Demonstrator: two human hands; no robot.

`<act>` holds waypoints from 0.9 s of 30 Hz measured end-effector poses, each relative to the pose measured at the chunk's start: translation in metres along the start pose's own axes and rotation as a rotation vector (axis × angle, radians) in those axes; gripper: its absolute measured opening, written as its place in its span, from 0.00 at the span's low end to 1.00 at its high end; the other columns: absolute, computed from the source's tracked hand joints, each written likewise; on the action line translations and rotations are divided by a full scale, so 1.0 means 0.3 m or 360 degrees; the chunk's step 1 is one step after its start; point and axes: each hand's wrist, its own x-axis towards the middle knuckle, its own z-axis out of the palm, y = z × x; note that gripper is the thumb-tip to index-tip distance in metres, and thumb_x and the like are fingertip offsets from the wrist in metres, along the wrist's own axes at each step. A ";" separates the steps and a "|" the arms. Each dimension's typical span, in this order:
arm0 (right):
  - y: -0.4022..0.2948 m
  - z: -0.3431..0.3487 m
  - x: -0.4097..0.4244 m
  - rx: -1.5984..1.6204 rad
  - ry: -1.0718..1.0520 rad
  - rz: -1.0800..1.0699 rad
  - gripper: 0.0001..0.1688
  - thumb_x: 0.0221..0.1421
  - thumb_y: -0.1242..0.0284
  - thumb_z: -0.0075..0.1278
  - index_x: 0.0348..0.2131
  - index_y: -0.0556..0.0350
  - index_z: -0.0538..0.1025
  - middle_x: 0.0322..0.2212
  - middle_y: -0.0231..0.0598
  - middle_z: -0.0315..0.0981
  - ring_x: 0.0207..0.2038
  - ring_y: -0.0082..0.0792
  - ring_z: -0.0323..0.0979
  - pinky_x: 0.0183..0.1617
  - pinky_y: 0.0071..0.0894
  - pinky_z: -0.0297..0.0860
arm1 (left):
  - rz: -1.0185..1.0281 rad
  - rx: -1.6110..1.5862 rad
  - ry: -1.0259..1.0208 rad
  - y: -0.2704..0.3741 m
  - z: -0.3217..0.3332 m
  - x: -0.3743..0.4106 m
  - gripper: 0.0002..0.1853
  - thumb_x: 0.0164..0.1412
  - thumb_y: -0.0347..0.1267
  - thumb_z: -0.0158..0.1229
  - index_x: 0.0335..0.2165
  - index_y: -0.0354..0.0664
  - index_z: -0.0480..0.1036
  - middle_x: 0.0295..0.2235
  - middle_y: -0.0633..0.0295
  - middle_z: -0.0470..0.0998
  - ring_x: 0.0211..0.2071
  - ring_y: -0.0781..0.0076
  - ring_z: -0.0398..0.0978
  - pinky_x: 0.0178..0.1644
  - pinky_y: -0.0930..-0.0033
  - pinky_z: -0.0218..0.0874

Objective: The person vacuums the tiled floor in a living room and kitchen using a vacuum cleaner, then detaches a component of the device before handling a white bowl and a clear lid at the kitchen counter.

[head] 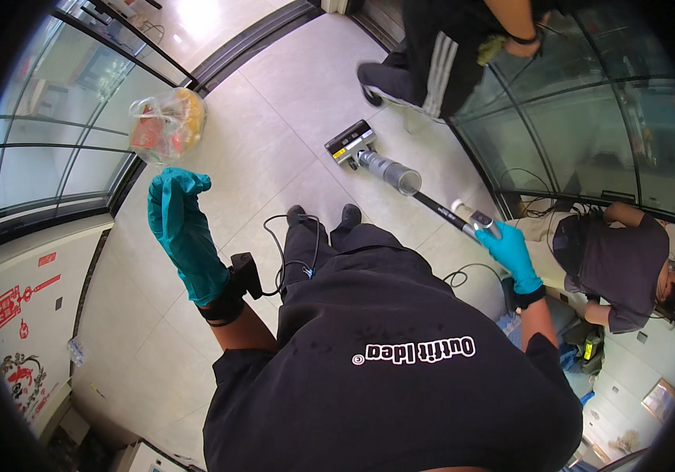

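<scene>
My right hand, in a teal rubber glove, grips the handle end of a cordless stick vacuum cleaner. From there its black tube and clear cylinder slant up and left to the floor head, which rests on the pale tiles. My left hand, gloved in the same teal rubber, is raised on the left with the fingers bent inward; nothing shows in it, though its palm side is partly hidden. Just above it in the picture is a clear plastic bag with red and yellow things inside. A dark cable hangs by my left wrist.
One person in striped black trousers stands at the top right, near glass panels. Another person bends over at the right beside cables. Glass doors and a white wall panel with red decorations are at the left.
</scene>
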 end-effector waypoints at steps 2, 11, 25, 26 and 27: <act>-0.052 -0.009 0.028 -0.0064 -0.0020 -0.0032 0.27 0.49 0.51 0.55 0.35 0.58 0.78 0.15 0.38 0.71 0.17 0.27 0.66 0.23 0.31 0.64 | 0.0012 -0.0037 0.0024 -0.008 -0.021 0.013 0.08 0.63 0.31 0.48 0.31 0.36 0.68 0.28 0.59 0.69 0.31 0.68 0.69 0.42 0.68 0.64; -0.389 -0.051 0.284 -0.0055 -0.0212 0.0122 0.24 0.51 0.53 0.55 0.23 0.58 0.75 0.14 0.30 0.66 0.17 0.19 0.63 0.20 0.24 0.59 | -0.0015 -0.0172 0.0049 -0.075 -0.382 0.238 0.10 0.63 0.33 0.47 0.30 0.37 0.69 0.30 0.58 0.68 0.34 0.67 0.69 0.45 0.65 0.61; -0.736 -0.022 0.680 -0.0367 -0.0278 0.0211 0.28 0.45 0.47 0.57 0.19 0.53 0.72 0.12 0.28 0.63 0.15 0.20 0.60 0.18 0.23 0.57 | 0.0060 -0.0006 0.0456 -0.090 -0.836 0.369 0.11 0.63 0.31 0.47 0.26 0.36 0.67 0.26 0.59 0.67 0.30 0.68 0.67 0.42 0.66 0.63; -0.723 -0.017 0.674 -0.0353 -0.0288 0.0165 0.28 0.45 0.47 0.57 0.19 0.53 0.72 0.13 0.29 0.63 0.15 0.20 0.61 0.18 0.22 0.57 | 0.0059 -0.0019 0.0454 -0.104 -0.845 0.371 0.10 0.63 0.31 0.47 0.27 0.36 0.67 0.27 0.59 0.67 0.30 0.68 0.67 0.42 0.66 0.63; -0.671 -0.020 0.683 -0.0384 -0.0258 0.0146 0.27 0.47 0.48 0.57 0.18 0.53 0.71 0.12 0.29 0.62 0.14 0.20 0.60 0.16 0.23 0.55 | 0.0053 -0.0036 0.0444 -0.125 -0.848 0.380 0.10 0.63 0.31 0.47 0.27 0.36 0.67 0.27 0.59 0.67 0.30 0.68 0.67 0.43 0.66 0.63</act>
